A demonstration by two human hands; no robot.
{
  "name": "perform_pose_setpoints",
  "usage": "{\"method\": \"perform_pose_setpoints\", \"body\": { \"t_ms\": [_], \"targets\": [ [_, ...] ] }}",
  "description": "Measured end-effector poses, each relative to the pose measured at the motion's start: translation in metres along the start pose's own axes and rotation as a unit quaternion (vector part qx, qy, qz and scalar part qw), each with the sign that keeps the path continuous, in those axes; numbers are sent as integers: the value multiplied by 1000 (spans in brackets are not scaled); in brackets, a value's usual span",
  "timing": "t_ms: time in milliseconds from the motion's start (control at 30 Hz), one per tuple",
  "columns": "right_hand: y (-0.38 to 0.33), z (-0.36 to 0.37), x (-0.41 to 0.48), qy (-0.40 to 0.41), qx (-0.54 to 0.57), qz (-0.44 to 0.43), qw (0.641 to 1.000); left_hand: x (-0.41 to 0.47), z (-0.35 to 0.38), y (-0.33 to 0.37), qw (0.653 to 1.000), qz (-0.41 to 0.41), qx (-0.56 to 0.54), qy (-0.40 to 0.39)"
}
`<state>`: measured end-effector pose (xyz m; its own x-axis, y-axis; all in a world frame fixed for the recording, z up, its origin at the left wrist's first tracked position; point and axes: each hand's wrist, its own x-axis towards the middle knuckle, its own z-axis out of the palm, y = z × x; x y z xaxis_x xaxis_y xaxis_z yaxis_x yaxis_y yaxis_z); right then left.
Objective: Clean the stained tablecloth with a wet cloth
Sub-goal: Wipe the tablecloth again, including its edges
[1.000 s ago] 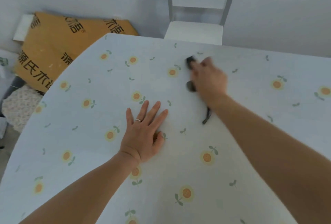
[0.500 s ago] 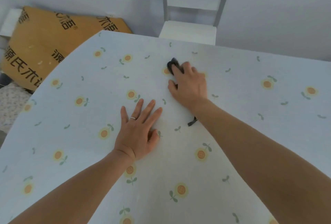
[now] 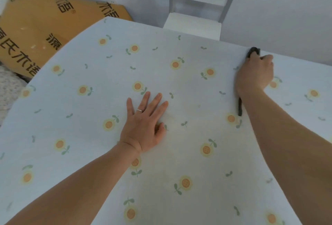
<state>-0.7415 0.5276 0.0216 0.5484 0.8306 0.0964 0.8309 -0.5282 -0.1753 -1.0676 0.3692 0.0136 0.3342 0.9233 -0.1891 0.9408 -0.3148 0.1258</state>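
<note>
The tablecloth [image 3: 89,135], pale blue with small orange flowers and green sprigs, lies spread under both your hands and fills most of the view. Beyond your left hand [image 3: 143,126], past the tablecloth's far-left edge, a brown cardboard sheet [image 3: 41,32] printed with dark characters leans against the wall. Beyond the gap between your hands, a white chair [image 3: 194,23] stands at the far edge. Your left hand lies flat on the tablecloth, palm down, fingers straight and spread, thumb tucked a little inward, holding nothing. Your right hand [image 3: 255,73] is well to the right of the left and farther from you, close to the tablecloth's far edge. Its fingers are curled down over a dark cloth [image 3: 253,51], which it grips and presses onto the tablecloth. Most of the cloth is hidden under that hand: a dark bunch shows at the hand's far side, and a thin dark end trails out beside the wrist on its left, lying on the tablecloth. Whether the cloth is wet you cannot tell from here. A thin silver ring [image 3: 139,110] sits on the ring finger of your left hand
</note>
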Motion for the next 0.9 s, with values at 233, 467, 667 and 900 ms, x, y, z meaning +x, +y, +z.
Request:
{"method": "perform_pose_setpoints", "body": {
  "t_ms": [233, 467, 667, 900],
  "targets": [
    [-200, 23, -62, -90, 76, -286, 951, -1, 3, -4, 1000, 9, -14, 18],
    [-237, 34, -50, -95, 55, -433, 895, 0, 2, -2, 1000, 17, -13, 22],
    [-240, 45, -16, -55, 70, -256, 963, -1, 3, -6, 999, 18, -4, 26],
    [-162, 26, -114, -119, 125, -605, 778, 4, 4, -6, 999, 27, 2, 20]
  ]
}}
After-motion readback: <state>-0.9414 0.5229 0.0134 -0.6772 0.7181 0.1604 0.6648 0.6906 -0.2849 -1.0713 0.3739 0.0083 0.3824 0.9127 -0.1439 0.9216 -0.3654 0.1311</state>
